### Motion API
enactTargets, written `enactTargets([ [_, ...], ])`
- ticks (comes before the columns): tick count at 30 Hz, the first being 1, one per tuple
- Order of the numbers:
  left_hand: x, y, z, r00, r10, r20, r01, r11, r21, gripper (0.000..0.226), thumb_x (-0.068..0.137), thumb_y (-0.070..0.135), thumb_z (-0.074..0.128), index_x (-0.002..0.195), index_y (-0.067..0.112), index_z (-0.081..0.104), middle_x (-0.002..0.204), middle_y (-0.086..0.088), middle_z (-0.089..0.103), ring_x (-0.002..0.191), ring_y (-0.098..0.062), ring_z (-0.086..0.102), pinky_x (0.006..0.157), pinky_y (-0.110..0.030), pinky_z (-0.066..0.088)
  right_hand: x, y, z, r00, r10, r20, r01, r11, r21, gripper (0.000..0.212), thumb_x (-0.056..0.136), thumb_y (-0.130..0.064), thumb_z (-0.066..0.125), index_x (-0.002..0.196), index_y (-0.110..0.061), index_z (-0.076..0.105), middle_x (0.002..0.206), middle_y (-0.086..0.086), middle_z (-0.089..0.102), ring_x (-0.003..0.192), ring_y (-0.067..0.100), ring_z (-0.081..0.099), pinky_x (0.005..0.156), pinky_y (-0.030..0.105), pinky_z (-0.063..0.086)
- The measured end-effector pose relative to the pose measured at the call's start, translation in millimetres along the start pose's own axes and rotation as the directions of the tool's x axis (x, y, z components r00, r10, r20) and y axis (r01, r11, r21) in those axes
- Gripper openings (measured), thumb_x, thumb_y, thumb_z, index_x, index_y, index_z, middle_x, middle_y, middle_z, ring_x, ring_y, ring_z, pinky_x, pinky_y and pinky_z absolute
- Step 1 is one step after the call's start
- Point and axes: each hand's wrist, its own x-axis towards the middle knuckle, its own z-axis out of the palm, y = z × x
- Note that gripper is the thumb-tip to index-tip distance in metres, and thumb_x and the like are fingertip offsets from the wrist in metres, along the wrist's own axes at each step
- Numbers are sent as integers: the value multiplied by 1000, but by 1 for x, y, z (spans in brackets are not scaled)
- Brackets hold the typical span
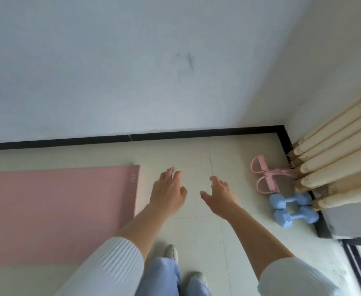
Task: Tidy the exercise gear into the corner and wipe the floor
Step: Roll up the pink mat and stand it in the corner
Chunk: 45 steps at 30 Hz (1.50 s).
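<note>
Pink foam fills the left of the head view: a yoga mat lies flat and unrolled on the pale tiled floor, its short end just left of the left hand. Both arms reach forward over the bare tiles between the mat and the corner. The left hand is palm down with its fingers spread and relaxed, gripping nothing. The right hand is near it but apart from it, fingers splayed and thumb pointing toward the left hand, also empty. I cannot tell whether either hand touches the floor.

To the right, near the corner, a pink pedal resistance band lies on the tiles. Its 2 loops face the hands and its far end reaches the hem of a cream pleated curtain. Just nearer the camera, 2 light-blue dumbbells lie side by side, close to the black skirting at the foot of the white wall. White ribbed sleeves sit pushed up the forearms. Blue trousers and 2 pale shoes show at the bottom edge.
</note>
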Motion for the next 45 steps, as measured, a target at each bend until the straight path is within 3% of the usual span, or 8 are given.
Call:
enactTargets([
  [4, -58, -67, -13, 989, -145, 15, 145, 989, -18, 48, 95, 24, 41, 140, 12, 33, 151, -8, 25, 136, -26, 27, 106, -37, 31, -36, -58, 47, 995, -82, 62, 84, 996, -27, 58, 93, -37, 51, 143, -14, 31, 138, 3, 49, 128, 22, 40, 101, 36, 38],
  [9, -118, -151, -20, 973, -230, -13, 229, 973, -42, 44, 94, 25, 41, 137, 14, 36, 146, -6, 32, 129, -26, 33, 102, -39, 34, -64, -129, 115, 985, -141, 100, 151, 983, -107, 57, 94, -38, 50, 142, -14, 33, 136, 3, 50, 128, 22, 40, 99, 36, 39],
  [18, -213, -386, -22, 978, -205, 24, 206, 973, -102, 48, 96, 27, 38, 142, 15, 32, 149, -4, 29, 136, -24, 27, 106, -39, 32, -101, -286, 287, 992, -56, 111, 81, 969, -234, 52, 93, -35, 49, 137, -11, 36, 135, 5, 49, 127, 24, 40, 98, 37, 39],
  [24, -221, -521, -12, 984, -157, 81, 161, 986, -44, 46, 96, 25, 37, 141, 15, 34, 148, -4, 32, 134, -24, 29, 105, -38, 33, -94, -360, 397, 996, 50, 71, -39, 987, -156, 46, 92, -31, 49, 132, -9, 40, 133, 5, 48, 125, 24, 41, 96, 36, 38],
  [33, -171, -568, 114, 977, -54, 207, 74, 993, -90, 45, 96, 23, 36, 140, 16, 33, 149, -3, 30, 136, -22, 26, 104, -36, 32, -58, -292, 521, 986, 155, 58, -145, 978, -151, 35, 91, -35, 49, 119, -14, 45, 116, 0, 49, 110, 21, 43, 92, 31, 37],
  [45, -92, -630, 268, 949, 51, 313, -36, 998, -53, 51, 98, 26, 35, 146, 13, 24, 155, -6, 21, 142, -21, 17, 109, -36, 28, 32, -203, 639, 941, 330, 76, -316, 937, -151, 38, 92, -36, 51, 120, -13, 43, 124, 2, 47, 119, 22, 38, 96, 34, 37],
])
